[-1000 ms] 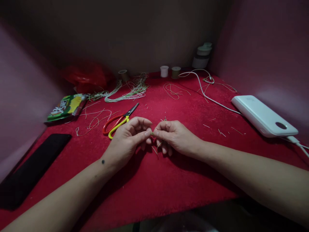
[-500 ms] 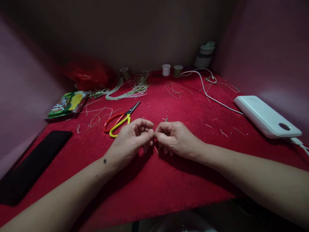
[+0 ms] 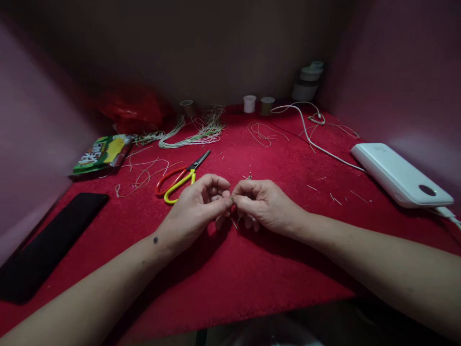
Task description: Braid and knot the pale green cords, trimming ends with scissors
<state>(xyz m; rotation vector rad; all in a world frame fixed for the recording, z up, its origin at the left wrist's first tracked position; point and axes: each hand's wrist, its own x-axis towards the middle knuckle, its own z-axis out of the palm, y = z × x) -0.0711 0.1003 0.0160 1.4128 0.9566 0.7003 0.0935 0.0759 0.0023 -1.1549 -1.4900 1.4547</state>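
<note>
My left hand (image 3: 201,204) and my right hand (image 3: 262,204) meet fingertip to fingertip over the red cloth. Both are closed in a pinch on a thin cord (image 3: 234,223), whose loose ends hang below the fingers. A small knotted bit shows between the fingertips, too small to make out well. Beyond my right hand a short end with a tiny bead (image 3: 249,176) sticks up; whether it joins the held cord I cannot tell. Scissors (image 3: 193,171) with one red and one yellow handle lie just past my left hand, blades pointing away.
A black flat case (image 3: 54,245) and a green snack packet (image 3: 103,154) lie left. Behind are a cord bundle (image 3: 190,142), a red plastic bag (image 3: 133,108), thread spools (image 3: 249,104) and a bottle (image 3: 308,81). A white power bank (image 3: 399,173) with cable lies right. Thread scraps dot the cloth.
Both hands keep their pinch, with the fingertips now slightly closer together. The whole view has shifted very slightly; the other things stay in place.
</note>
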